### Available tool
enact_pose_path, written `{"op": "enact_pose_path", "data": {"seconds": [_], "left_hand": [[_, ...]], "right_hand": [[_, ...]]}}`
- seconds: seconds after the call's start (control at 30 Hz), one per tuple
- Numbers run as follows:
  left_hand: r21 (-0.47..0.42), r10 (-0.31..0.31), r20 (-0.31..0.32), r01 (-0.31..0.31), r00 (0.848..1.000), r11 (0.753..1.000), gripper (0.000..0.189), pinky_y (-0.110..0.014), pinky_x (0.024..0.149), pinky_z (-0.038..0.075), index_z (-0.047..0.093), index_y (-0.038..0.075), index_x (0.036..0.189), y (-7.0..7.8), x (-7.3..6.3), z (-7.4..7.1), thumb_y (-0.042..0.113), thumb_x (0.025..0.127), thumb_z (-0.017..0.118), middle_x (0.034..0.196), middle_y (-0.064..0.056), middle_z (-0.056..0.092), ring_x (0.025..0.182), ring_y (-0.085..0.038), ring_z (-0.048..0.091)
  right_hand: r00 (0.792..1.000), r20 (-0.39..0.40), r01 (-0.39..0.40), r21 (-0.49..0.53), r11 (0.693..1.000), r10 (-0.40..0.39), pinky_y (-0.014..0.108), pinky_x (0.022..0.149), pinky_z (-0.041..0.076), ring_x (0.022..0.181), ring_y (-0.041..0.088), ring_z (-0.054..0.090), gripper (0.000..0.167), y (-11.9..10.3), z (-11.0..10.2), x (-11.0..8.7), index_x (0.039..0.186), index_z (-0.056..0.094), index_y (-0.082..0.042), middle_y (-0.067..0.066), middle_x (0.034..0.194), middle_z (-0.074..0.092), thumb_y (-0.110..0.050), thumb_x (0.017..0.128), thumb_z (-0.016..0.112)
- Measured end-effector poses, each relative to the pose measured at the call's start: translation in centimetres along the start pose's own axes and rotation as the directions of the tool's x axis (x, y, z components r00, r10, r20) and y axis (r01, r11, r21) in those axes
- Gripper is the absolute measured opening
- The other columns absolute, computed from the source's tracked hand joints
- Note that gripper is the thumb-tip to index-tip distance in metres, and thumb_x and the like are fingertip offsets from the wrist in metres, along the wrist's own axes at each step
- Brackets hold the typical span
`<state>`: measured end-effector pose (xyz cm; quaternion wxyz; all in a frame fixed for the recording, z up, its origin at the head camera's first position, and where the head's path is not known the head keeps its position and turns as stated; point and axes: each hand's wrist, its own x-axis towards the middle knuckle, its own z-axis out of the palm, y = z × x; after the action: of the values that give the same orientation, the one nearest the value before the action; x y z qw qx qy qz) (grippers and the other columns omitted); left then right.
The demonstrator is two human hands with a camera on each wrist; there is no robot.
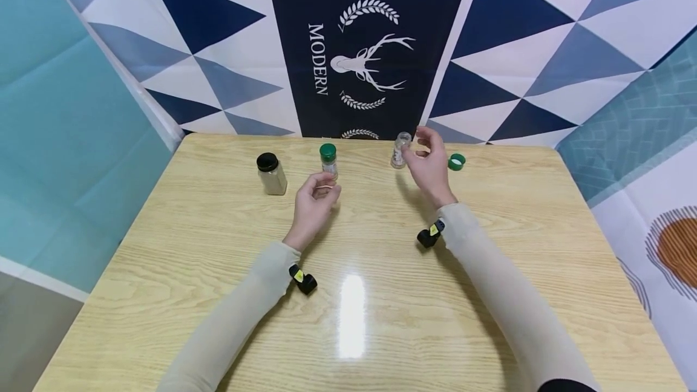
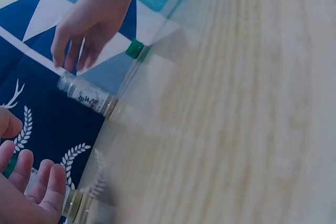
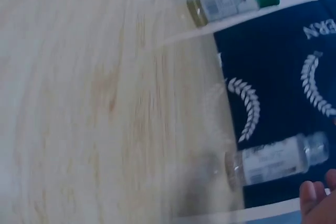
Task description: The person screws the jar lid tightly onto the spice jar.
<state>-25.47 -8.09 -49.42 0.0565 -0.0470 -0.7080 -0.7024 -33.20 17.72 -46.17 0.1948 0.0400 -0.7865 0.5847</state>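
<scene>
My left hand (image 1: 314, 204) hovers just in front of a small glass spice jar (image 1: 329, 166) with a green cap (image 1: 328, 151). Its fingers are loosely bent and hold nothing; in the left wrist view, they partly hide that jar. Close to an uncapped spice jar (image 1: 399, 157) is my right hand (image 1: 429, 165), its fingers relaxed and apart. This clear jar stands upright with a printed label (image 2: 88, 98) and a little content at the bottom. A loose green cap (image 1: 456, 162) lies to the right of my right hand.
A square jar with a black lid (image 1: 272, 175) and pale contents stands left of the green-capped jar. All sit near the back edge of the wooden table (image 1: 381, 259). A patterned cloth (image 1: 218, 35) hangs right behind it.
</scene>
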Motion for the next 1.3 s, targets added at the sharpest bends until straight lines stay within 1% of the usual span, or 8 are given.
{"op": "enact_pose_path", "data": {"seconds": [0.07,0.13,0.3,0.53,0.73,0.87,0.97,1.3], "left_hand": [[0.006,-0.011,0.044,0.011,0.999,1.0,0.039,-0.022,0.087,0.056,0.059,0.001,0.136,-0.1,-0.2,0.1,0.01,0.099,0.068,0.129,-0.023,0.062,0.113,-0.03,0.066],[0.008,-0.025,0.096,0.025,0.995,1.0,0.044,-0.025,0.09,0.056,0.056,0.003,0.141,-0.2,-0.4,0.2,0.01,0.099,0.068,0.136,-0.024,0.06,0.118,-0.032,0.066],[0.023,-0.052,0.186,0.048,0.981,0.999,0.054,-0.034,0.095,0.056,0.048,0.006,0.15,-0.2,-0.8,-0.1,0.015,0.101,0.067,0.144,-0.024,0.056,0.123,-0.034,0.064],[0.028,-0.048,0.208,0.043,0.977,0.999,0.057,-0.038,0.094,0.056,0.046,0.006,0.152,-0.5,-0.9,-0.4,0.019,0.1,0.069,0.143,-0.023,0.057,0.123,-0.033,0.064],[0.044,-0.045,0.209,0.037,0.977,0.998,0.055,-0.044,0.099,0.055,0.048,0.011,0.151,-0.4,-0.9,-0.4,0.02,0.101,0.069,0.143,-0.023,0.057,0.124,-0.033,0.063],[0.047,-0.044,0.218,0.035,0.975,0.998,0.057,-0.047,0.102,0.055,0.047,0.007,0.151,-0.4,-0.8,-0.5,0.02,0.101,0.069,0.143,-0.022,0.057,0.125,-0.033,0.063],[0.042,-0.047,0.228,0.038,0.972,0.998,0.058,-0.048,0.103,0.054,0.045,0.004,0.152,-0.5,-0.8,-0.5,0.019,0.1,0.069,0.144,-0.022,0.057,0.126,-0.034,0.062],[0.048,-0.044,0.26,0.032,0.965,0.998,0.058,-0.044,0.103,0.055,0.047,0.004,0.15,-0.5,-0.7,-0.6,0.015,0.099,0.071,0.143,-0.022,0.058,0.126,-0.034,0.062]], "right_hand": [[0.998,0.047,-0.049,-0.013,0.999,0.049,0.044,0.11,0.045,0.136,0.034,0.048,0.06,0.6,-0.1,0.3,0.148,0.047,-0.002,0.019,0.148,0.048,-0.015,0.095,0.07],[0.993,0.079,-0.082,-0.026,0.996,0.084,0.046,0.113,0.044,0.138,0.034,0.047,0.063,1.2,-0.1,0.5,0.151,0.044,-0.002,0.018,0.152,0.047,-0.018,0.095,0.07],[0.99,0.088,-0.102,-0.051,0.993,0.106,0.043,0.111,0.048,0.133,0.032,0.055,0.059,2.1,-0.1,0.9,0.148,0.046,-0.001,0.017,0.146,0.053,-0.02,0.096,0.069],[0.987,0.09,-0.123,-0.089,0.988,0.131,0.038,0.106,0.051,0.123,0.03,0.06,0.046,2.0,0.1,1.1,0.137,0.057,-0.004,0.017,0.133,0.06,-0.021,0.097,0.07],[0.981,0.136,-0.123,-0.092,0.988,0.135,0.039,0.106,0.053,0.124,0.031,0.06,0.047,1.4,0.1,0.2,0.135,0.057,-0.001,0.017,0.133,0.06,-0.024,0.097,0.071],[0.975,0.183,-0.113,-0.087,0.99,0.127,0.037,0.105,0.054,0.123,0.033,0.061,0.045,1.0,0.1,-0.7,0.133,0.058,0.002,0.019,0.132,0.061,-0.023,0.097,0.072],[0.966,0.229,-0.102,-0.09,0.991,0.121,0.035,0.103,0.055,0.123,0.033,0.062,0.045,0.6,0.0,-1.5,0.132,0.06,0.002,0.019,0.132,0.062,-0.023,0.097,0.073],[0.926,0.362,-0.069,-0.115,0.991,0.106,0.029,0.096,0.058,0.116,0.03,0.067,0.045,-1.1,-0.4,-4.8,0.133,0.063,-0.002,0.018,0.127,0.067,-0.021,0.095,0.076]]}}
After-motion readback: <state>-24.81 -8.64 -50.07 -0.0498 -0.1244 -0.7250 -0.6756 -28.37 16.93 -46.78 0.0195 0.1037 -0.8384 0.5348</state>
